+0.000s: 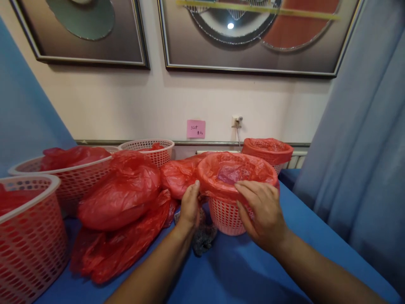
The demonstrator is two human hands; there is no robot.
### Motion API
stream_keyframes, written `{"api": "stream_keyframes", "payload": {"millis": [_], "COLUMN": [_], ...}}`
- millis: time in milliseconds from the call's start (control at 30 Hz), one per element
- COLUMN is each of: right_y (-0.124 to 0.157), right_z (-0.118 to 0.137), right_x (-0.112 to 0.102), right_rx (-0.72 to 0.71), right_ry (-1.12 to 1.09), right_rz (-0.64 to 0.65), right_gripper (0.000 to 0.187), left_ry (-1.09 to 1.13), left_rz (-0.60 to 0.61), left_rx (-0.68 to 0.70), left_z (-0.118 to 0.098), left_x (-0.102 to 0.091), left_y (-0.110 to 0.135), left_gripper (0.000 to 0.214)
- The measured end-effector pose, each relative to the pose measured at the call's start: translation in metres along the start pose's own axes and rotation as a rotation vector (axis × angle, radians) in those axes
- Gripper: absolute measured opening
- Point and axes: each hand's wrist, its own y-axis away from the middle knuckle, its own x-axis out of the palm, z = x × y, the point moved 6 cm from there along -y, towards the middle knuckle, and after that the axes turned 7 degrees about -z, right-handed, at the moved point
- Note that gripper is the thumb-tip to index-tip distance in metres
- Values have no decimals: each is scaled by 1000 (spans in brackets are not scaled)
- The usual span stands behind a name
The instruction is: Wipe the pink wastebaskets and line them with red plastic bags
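Basket [228,215] — round, perforated, red-lined, upright

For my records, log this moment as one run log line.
left hand: beside pink basket | right hand: at basket's front right | red liner: draped over basket | loose red bags: on blue table

The middle basket [226,217] looked pink, its side patterned in rows of small holes, beneath a translucent red liner [221,191] showing a purplish patch [229,174] inside. Loose bags [122,194] were red as well. The leftmost basket [28,236] had a white rim and red-tinted lattice. Blue covered the worktop [228,274]; the curtain [354,147] was greyish blue, the wall [126,109] off-white, the note [195,128] pink with dark handwriting. A yellow strip [306,14] crossed a rust-red disc [294,31].
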Motion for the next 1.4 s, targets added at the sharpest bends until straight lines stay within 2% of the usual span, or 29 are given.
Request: {"api": "stream_keyframes", "payload": {"millis": [100,167,300,400,467,600,700,833,1000,1100,1267,1400], "right_y": [-5,3,23,27,26,24,25,23,21,21,20,21], "right_z": [-13,-31,-79,-95,-87,-52,-40,-42,-45,-44,-42,-41], "right_x": [20,23,6,-10,-11,2,7,7,5,5,7,7], "right_rx": [48,76,206,285,270,179,185,227,244,234,213,214], "right_ry": [-34,-66,-13,75,42,-78,-80,-94,-122,-130,-123,-117], "right_rz": [71,77,16,-31,-31,18,-38,-61,-23,10,45,31], "right_gripper": [41,37,34,43,49,50,46,43,38,33,23,22], "left_ry": [-16,-23,-52,-69,-50,33,57,68,56,83,119,89], "left_rz": [-6,16,102,144,142,130,114,65,-11,-16,19,4], "left_rx": [-14,-33,-144,-208,-201,-184,-157,-168,-287,-313,-273,-194], "left_z": [2,5,13,15,11,-3,-8,4,32,29,8,15], "left_x": [1,1,0,-2,-1,10,17,8,-14,-15,-5,-8], "left_y": [5,14,38,49,49,37,25,15,4,-7,-28,-35], "left_gripper": [49,48,44,45,45,50,48,45,31,23,31,21]}}
